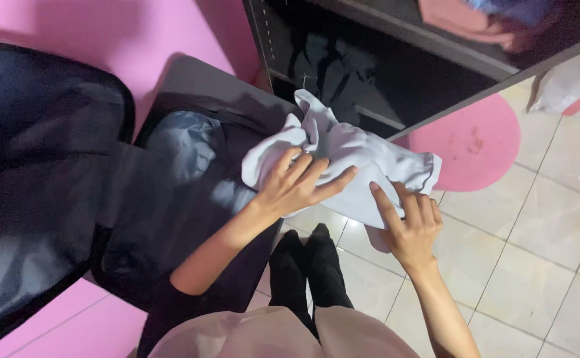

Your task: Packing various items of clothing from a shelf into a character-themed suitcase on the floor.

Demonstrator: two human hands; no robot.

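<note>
Nearest, the right hand grips the lower edge of a white garment, fingers curled into the cloth. The left hand presses on it, fingers spread. The garment hangs over the open dark suitcase, which holds pale blue clothing. Beyond, a dark shelf holds black fabric.

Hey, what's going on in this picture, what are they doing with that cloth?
A person standing on a tiled floor holds a crumpled pale grey garment with both bare hands. The left hand lies spread on top of it and the right hand grips its lower edge. The garment hangs over the edge of an open dark suitcase, which already holds a bluish-grey piece of clothing. A dark shelf unit stands just behind.
</note>
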